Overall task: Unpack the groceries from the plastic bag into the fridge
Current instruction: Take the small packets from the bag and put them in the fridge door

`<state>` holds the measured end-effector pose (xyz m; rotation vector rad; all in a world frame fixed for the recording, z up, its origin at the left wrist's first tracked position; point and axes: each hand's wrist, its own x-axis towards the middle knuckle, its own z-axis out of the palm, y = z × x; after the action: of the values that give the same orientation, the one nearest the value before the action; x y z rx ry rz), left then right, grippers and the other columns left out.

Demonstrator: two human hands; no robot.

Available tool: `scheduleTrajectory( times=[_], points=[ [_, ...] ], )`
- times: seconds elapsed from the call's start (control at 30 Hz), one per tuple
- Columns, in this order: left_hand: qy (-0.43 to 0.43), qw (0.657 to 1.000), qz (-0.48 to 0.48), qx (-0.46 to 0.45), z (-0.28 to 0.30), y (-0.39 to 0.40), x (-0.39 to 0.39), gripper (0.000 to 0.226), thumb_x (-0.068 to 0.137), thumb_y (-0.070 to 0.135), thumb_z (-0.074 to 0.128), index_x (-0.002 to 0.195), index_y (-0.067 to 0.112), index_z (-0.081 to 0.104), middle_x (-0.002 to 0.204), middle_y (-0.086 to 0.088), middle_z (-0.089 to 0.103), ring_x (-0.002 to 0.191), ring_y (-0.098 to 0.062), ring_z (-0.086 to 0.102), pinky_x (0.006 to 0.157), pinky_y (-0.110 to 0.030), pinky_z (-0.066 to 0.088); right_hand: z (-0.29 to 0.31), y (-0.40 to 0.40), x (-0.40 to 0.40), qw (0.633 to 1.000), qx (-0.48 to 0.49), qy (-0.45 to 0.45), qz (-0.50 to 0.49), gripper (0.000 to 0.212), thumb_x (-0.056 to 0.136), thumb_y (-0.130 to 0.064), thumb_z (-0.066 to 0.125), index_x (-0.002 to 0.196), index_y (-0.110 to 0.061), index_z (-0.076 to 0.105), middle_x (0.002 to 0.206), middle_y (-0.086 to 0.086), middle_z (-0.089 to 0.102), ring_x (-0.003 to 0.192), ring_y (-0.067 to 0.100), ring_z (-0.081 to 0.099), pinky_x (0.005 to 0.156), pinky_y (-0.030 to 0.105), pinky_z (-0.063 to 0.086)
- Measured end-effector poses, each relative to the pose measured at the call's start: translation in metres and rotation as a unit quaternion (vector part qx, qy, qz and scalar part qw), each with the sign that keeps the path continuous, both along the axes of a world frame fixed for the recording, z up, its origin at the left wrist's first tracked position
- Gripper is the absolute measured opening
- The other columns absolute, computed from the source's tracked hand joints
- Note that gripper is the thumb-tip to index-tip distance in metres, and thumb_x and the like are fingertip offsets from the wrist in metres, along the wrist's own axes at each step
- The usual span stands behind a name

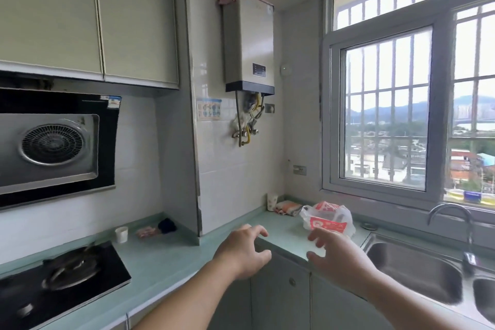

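Hands first: we've got both stretched out in front of us over the corner of the green counter (166,257). Our left hand (245,252) has its fingers spread and loosely bent, gripping nothing, hanging just past the counter edge. Our right hand (336,254) looks the same, fingers apart and a bit curled, empty, close to the plastic bag (328,218) but not touching it as far as we can tell.

That bag sits on the counter near the window (383,104), just left of the steel sink (417,265) with its curved tap (452,218). It's clear plastic with red and white print, and we can't make out what's inside.

Behind the bag there's a paper cup (272,201) and a folded cloth (288,207) tucked in the corner. A water heater (249,40) hangs on the tiled wall above. Over on the left we see the stove (61,284), a small white cup (121,234) and the extractor hood (53,147).
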<state>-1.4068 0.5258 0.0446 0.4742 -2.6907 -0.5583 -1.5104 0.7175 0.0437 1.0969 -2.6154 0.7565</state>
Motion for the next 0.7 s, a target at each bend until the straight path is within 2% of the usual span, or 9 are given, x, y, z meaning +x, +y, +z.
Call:
scheduleTrajectory(
  times=[0.17,0.37,0.57,0.7],
  points=[
    [-0.027,1.000,0.003,-0.001,-0.015,0.007,-0.034,0.043,0.082,0.043,0.057,0.124,0.036,0.052,0.126,0.009,0.051,0.114,-0.013,0.051,0.098,-0.036,0.045,-0.025,0.014,-0.039,0.999,0.004,-0.045,-0.020,0.038,0.087,-0.039,0.059,0.123,-0.028,0.055,0.119,-0.006,0.059,0.105,0.011,0.055,0.083,0.024,0.045],
    [-0.032,0.999,-0.015,0.009,-0.034,-0.006,-0.104,0.043,0.081,0.043,0.059,0.123,0.036,0.052,0.126,0.011,0.051,0.113,-0.013,0.051,0.097,-0.036,0.045,-0.038,0.006,-0.102,0.997,0.002,-0.056,-0.047,0.038,0.085,-0.040,0.060,0.120,-0.028,0.055,0.116,-0.008,0.058,0.094,0.007,0.048,0.087,0.027,0.047],
    [-0.048,0.997,-0.056,0.007,-0.059,-0.064,-0.189,0.044,0.079,0.046,0.057,0.122,0.038,0.051,0.128,0.012,0.051,0.117,-0.010,0.050,0.098,-0.037,0.045,-0.058,-0.037,-0.173,0.993,0.021,-0.084,-0.075,0.037,0.085,-0.039,0.060,0.120,-0.028,0.055,0.114,-0.006,0.059,0.096,0.011,0.052,0.086,0.027,0.046],
    [-0.049,0.995,-0.077,0.033,-0.073,-0.110,-0.256,0.041,0.081,0.044,0.059,0.121,0.037,0.052,0.122,0.011,0.052,0.108,-0.012,0.053,0.094,-0.037,0.048,-0.065,-0.073,-0.227,0.990,0.050,-0.081,-0.103,0.039,0.086,-0.038,0.058,0.123,-0.027,0.053,0.118,-0.005,0.057,0.105,0.013,0.053,0.088,0.029,0.046]
  ],
)
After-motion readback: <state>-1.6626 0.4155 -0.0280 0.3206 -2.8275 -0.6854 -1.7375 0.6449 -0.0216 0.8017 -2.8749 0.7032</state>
